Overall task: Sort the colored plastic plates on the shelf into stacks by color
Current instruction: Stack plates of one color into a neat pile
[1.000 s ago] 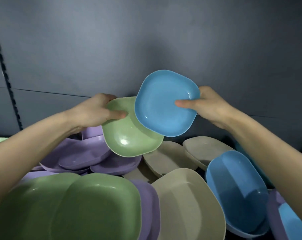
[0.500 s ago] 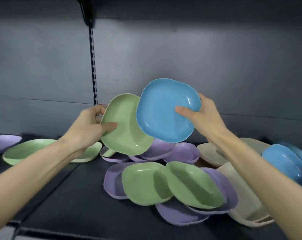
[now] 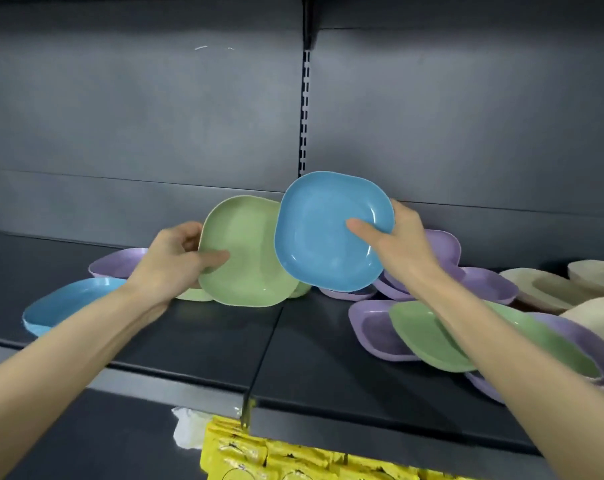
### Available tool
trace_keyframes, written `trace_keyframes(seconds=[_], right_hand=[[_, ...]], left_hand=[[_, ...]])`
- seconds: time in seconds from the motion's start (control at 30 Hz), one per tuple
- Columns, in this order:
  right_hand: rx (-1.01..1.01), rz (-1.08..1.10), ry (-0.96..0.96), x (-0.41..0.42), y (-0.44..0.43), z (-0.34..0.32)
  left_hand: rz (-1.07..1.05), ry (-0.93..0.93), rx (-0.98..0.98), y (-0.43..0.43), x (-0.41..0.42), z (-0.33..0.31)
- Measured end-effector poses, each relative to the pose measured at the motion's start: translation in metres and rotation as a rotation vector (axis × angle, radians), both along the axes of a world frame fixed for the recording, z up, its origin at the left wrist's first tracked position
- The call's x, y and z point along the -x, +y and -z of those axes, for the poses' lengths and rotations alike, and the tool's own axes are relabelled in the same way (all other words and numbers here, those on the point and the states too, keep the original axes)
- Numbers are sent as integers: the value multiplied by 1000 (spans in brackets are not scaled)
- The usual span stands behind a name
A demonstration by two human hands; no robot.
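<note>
Left hand (image 3: pixel 176 261) clasps green plate (image 3: pixel 245 258) rim, right hand (image 3: pixel 400 247) blue plate (image 3: pixel 324 233); plates overlap between fingers (image 3: pixel 362 231), above shelf (image 3: pixel 224 341). One colour per hand, probably for separate stacks; second blue plate (image 3: pixel 68 299) left of left fingers.

The left hand (image 3: pixel 170 263) and its green plate (image 3: pixel 245 251) are now left of the slotted upright (image 3: pixel 305 109) instead of right of it, low over the pale green plates (image 3: pixel 193 294) on the shelf (image 3: pixel 207 341). The right hand (image 3: pixel 397 244) now holds the blue plate (image 3: pixel 328 233) below the upright. The mixed pile (image 3: pixel 432 334) is no longer under the plates and lies to the right, beneath the right forearm.
</note>
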State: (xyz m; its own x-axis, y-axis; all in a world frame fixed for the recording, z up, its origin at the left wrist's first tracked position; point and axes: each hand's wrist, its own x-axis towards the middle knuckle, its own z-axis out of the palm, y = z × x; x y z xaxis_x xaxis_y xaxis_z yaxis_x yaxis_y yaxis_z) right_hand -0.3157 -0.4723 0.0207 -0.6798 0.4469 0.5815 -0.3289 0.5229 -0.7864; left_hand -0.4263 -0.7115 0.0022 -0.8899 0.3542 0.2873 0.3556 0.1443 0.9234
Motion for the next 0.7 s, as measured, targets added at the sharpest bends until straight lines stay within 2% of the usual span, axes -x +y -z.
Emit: trace_keyframes(seconds=[0.17, 0.33, 0.53, 0.7], right_hand=[[-7, 20, -27, 47, -6, 1], [-57, 38, -102, 97, -2, 0], [-119, 99, -186, 135, 9, 0], [-126, 142, -271, 161, 6, 7]], left_hand=[[-28, 41, 48, -7, 47, 1], [-55, 178, 190, -2, 95, 0], [76, 311, 271, 18, 138, 6], [183, 316, 319, 18, 177, 14]])
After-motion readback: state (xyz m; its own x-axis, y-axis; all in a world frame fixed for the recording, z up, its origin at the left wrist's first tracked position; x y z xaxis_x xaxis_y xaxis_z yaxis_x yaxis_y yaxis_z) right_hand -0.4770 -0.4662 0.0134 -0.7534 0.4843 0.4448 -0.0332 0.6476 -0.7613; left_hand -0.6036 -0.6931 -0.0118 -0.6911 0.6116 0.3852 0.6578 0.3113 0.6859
